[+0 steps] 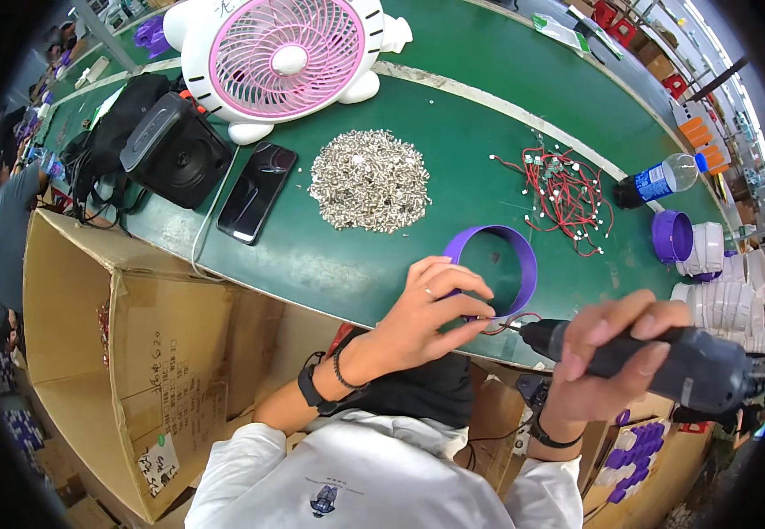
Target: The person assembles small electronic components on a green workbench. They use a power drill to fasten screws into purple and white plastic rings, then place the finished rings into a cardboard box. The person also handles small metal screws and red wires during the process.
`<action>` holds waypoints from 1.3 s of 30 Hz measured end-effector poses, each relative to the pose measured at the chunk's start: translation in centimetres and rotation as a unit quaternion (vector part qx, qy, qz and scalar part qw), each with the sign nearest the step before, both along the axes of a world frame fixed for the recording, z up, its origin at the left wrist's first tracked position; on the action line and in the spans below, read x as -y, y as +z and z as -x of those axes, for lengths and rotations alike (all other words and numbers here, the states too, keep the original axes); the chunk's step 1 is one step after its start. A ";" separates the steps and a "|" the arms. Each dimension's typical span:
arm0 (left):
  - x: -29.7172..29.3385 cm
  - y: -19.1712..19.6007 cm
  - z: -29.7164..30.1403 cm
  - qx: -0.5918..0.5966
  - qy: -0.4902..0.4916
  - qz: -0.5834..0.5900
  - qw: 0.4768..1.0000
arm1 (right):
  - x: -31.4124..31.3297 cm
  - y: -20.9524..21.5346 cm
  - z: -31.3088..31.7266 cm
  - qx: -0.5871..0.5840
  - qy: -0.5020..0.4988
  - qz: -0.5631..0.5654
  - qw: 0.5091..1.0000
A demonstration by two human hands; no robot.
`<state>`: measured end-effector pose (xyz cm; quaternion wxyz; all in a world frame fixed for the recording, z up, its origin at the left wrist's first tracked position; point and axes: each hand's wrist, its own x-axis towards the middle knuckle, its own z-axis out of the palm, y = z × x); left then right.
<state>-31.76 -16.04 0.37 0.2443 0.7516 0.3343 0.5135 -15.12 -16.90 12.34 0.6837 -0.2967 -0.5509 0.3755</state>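
My left hand (440, 304) is closed on the near side of a purple plastic ring (528, 256), which stands at the front edge of the green table. Thumb and fingertips pinch its rim, where a short red wire (528, 317) shows beside them. In my right hand (616, 348) is a black electric screwdriver (691, 366), fingers wrapped round its body. Its tip points left toward the ring's rim, close to my left fingertips; whether it touches a screw cannot be made out. Beyond the ring lies a large heap of small silver screws (369, 181). Right of that sits a tangle of red wires (567, 194) with white connectors.
A pink and white fan (290, 57) stands at the back, near a black speaker (179, 150) and a phone (257, 192). At right are a bottle (660, 181), another purple ring (671, 236) and stacked white parts (722, 309). An open cardboard box (171, 353) stands at left.
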 end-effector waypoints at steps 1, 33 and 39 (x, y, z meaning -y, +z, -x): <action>0.6 -0.1 -0.1 0.112 -0.007 0.099 0.989 | -0.2 -0.1 0.2 0.015 -0.003 0.013 1.000; 1.4 -1.2 -0.6 0.037 -0.037 0.189 0.981 | -0.5 -5.2 1.6 0.096 0.035 0.024 0.995; 1.7 -1.6 -1.1 0.052 -0.026 0.175 0.983 | 0.5 0.1 0.1 -0.027 0.034 -0.002 0.999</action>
